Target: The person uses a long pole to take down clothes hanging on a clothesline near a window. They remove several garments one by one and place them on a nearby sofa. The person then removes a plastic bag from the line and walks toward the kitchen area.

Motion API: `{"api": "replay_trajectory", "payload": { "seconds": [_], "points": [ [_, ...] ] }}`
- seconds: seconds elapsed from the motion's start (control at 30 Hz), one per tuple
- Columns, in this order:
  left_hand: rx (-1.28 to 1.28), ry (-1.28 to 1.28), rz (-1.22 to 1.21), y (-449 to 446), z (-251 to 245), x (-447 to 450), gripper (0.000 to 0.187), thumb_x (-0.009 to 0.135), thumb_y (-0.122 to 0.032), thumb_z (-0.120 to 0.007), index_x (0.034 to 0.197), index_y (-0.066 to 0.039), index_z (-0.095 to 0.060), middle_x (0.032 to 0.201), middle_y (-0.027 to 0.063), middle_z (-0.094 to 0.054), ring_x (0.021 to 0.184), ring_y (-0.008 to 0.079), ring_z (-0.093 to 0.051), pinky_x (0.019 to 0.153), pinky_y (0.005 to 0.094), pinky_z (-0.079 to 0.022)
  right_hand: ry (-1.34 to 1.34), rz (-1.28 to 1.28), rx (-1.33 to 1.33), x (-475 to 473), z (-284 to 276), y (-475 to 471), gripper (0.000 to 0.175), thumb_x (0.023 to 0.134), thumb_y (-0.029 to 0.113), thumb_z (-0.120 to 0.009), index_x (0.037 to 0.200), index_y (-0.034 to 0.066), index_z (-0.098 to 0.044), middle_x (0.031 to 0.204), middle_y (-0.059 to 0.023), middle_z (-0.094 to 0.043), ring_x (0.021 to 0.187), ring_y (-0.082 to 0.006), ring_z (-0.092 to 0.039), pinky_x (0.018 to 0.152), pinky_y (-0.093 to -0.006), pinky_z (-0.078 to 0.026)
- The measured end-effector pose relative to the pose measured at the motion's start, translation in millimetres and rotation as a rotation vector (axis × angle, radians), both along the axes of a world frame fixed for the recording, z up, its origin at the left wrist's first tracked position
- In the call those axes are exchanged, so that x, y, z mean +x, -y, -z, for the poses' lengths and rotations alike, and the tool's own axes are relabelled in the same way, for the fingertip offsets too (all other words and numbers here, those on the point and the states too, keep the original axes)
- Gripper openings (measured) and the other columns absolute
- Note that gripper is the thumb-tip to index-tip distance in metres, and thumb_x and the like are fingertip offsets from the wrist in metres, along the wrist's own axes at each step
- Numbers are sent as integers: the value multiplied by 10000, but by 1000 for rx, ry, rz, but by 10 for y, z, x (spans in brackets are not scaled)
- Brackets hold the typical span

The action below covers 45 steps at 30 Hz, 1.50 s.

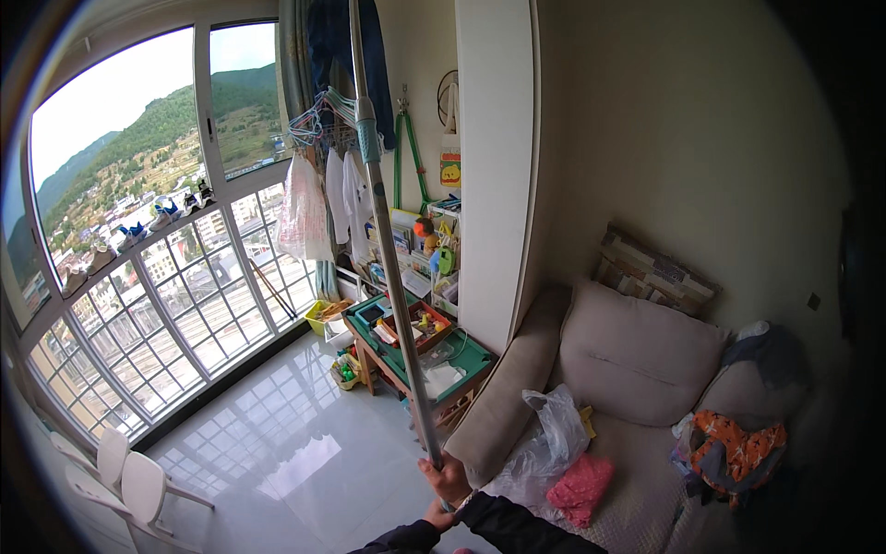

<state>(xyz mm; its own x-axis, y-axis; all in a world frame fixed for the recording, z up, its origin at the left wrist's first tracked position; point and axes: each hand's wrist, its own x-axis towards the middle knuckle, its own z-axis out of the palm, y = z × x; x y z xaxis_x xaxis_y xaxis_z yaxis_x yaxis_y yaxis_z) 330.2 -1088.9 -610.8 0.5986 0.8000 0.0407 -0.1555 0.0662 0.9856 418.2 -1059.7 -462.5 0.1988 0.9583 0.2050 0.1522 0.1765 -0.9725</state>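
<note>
A long telescopic metal pole (396,277) runs from my hands up past the top edge of the view, with a blue-grey collar partway along it. My right hand (448,478) is wrapped around its lower part. Just below, my left hand (439,516) grips the pole's lower end, partly hidden by the right hand and sleeve. Beyond the pole's upper part hang dark blue trousers (382,76), a bunch of clothes hangers (309,123), white garments (335,197) and a filled plastic bag (304,208). The pole's far tip is out of view.
A green-topped play table (477,360) with toys stands below the pole, beside a grey sofa (640,353) holding plastic bags and clothes. Shoes (131,235) line the window ledge. White chairs (144,488) stand lower left. A white wall column (497,173) rises right of the shelves.
</note>
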Motion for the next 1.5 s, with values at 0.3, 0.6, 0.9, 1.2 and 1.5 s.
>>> {"api": "replay_trajectory", "payload": {
  "seconds": [0.3,0.6,0.9,1.2,1.5],
  "points": [
    [239,0,-560,-1214,-2247,70,294,801,-69,-591,1054,35,-483,873,91,-618,769,151,-593,673,265,-466,-379,-433,214,-156,-1532,-1315,247,978,327,-416,895,96,-390,607,25,-395,411,-51,-393,359,-207,-337],
    [567,212,-573,-2722,-3340,-406,192,806,-103,-601,956,-35,-502,684,25,-575,486,90,-523,403,228,-386,-308,-304,292,-709,-2616,-2838,305,969,365,-417,843,89,-387,601,-3,-422,376,-81,-402,316,-244,-331],
    [363,243,-437,-3809,-3898,-1019,197,747,-75,-563,915,12,-509,654,52,-566,482,124,-540,438,264,-431,-237,-203,345,-1254,-3184,-3881,323,962,378,-422,870,69,-425,598,-16,-429,381,-102,-416,324,-257,-347],
    [344,276,-346,-4276,-4171,-1152,190,775,-72,-560,942,2,-505,636,36,-558,460,111,-522,410,254,-401,-228,-146,307,-1364,-3470,-4326,327,950,381,-433,853,69,-427,602,-14,-435,403,-101,-421,340,-272,-359],
    [522,265,-425,-4577,-4272,-959,309,755,-77,-582,1040,19,-510,581,52,-551,425,125,-530,395,262,-408,-203,-112,347,-1194,-3678,-4498,311,957,374,-421,871,76,-438,612,-10,-442,414,-89,-409,364,-266,-360]
  ]
}}
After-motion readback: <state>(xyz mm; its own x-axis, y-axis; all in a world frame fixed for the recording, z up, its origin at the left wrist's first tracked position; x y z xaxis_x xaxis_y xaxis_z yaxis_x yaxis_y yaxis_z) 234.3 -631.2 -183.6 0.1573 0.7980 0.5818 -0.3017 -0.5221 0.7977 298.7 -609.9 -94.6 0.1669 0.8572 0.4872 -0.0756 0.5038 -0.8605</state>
